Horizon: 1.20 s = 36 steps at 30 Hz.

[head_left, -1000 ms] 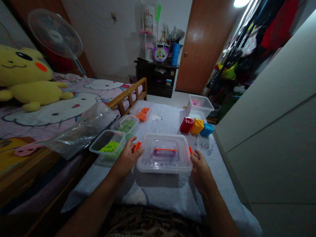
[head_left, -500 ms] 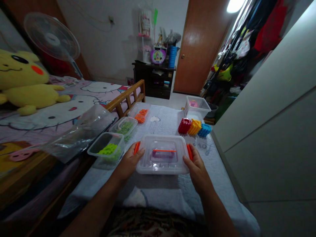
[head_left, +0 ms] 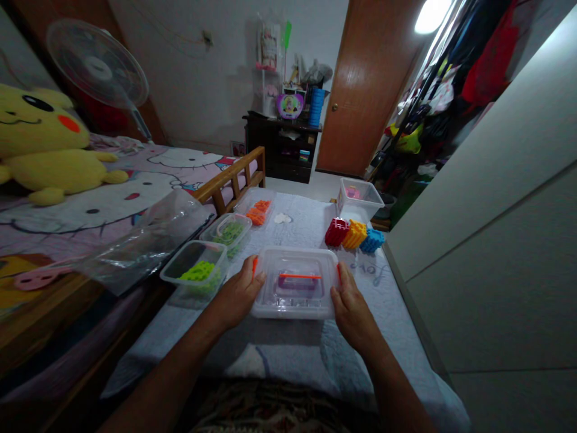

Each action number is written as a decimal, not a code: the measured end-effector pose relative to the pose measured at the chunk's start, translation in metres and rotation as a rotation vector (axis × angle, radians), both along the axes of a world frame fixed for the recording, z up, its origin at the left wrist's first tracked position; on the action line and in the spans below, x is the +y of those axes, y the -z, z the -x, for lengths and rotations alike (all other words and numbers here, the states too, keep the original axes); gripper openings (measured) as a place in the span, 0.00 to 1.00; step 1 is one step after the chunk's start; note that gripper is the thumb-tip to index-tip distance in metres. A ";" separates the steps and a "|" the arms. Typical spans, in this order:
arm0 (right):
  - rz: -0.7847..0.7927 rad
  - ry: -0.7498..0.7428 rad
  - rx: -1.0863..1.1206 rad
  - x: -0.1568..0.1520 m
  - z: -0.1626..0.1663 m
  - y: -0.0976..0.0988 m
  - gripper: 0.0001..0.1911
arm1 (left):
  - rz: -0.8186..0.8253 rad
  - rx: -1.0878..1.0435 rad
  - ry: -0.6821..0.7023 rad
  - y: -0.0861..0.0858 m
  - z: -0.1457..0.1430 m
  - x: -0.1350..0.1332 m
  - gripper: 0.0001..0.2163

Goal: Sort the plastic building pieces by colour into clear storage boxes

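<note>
A clear plastic storage box [head_left: 295, 300] with its lid on sits in front of me, an orange handle [head_left: 300, 276] lying across the top. Something purple shows dimly through the lid. My left hand [head_left: 243, 287] is closed around the box's left side, over an orange clip of which only a sliver shows. On the opposite side my right hand [head_left: 349, 300] presses the right edge, its fingers covering most of the other orange clip. Both thumbs rest at the near corners of the lid.
To the left stand a tub with lime-green pieces [head_left: 198, 272], a tub with green pieces [head_left: 231, 233] and a tray with orange pieces [head_left: 258, 212]. Red [head_left: 336, 232], yellow [head_left: 354, 234] and blue blocks [head_left: 372, 240] stand at right, before a clear bin [head_left: 360, 201]. A wooden rail [head_left: 229, 180] borders the left.
The orange clips at both sides stood out from the box before; now they lie closer in against it, with my hands pressed inward over them.
</note>
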State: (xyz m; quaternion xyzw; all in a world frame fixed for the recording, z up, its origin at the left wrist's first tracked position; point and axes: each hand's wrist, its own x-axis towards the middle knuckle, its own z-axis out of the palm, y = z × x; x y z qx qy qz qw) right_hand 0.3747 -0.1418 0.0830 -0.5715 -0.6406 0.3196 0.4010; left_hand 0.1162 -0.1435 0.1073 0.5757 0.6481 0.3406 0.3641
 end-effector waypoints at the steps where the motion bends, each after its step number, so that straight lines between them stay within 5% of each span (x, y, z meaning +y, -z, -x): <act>1: -0.010 -0.007 0.016 0.000 0.001 0.000 0.36 | -0.008 -0.033 -0.015 -0.001 0.000 0.000 0.26; 19: 0.016 -0.023 -0.030 0.001 0.005 -0.009 0.45 | 0.033 -0.035 -0.074 -0.023 -0.008 0.000 0.29; 27: 0.127 -0.033 0.106 -0.003 -0.005 -0.015 0.47 | -0.015 -0.254 -0.094 -0.003 0.000 0.000 0.30; 33: 0.212 0.125 0.395 -0.007 -0.030 -0.015 0.34 | 0.158 -0.529 -0.089 0.003 0.008 0.000 0.28; 36: 0.251 0.027 0.405 -0.008 -0.032 -0.019 0.26 | 0.206 -0.629 -0.121 0.002 0.007 0.001 0.25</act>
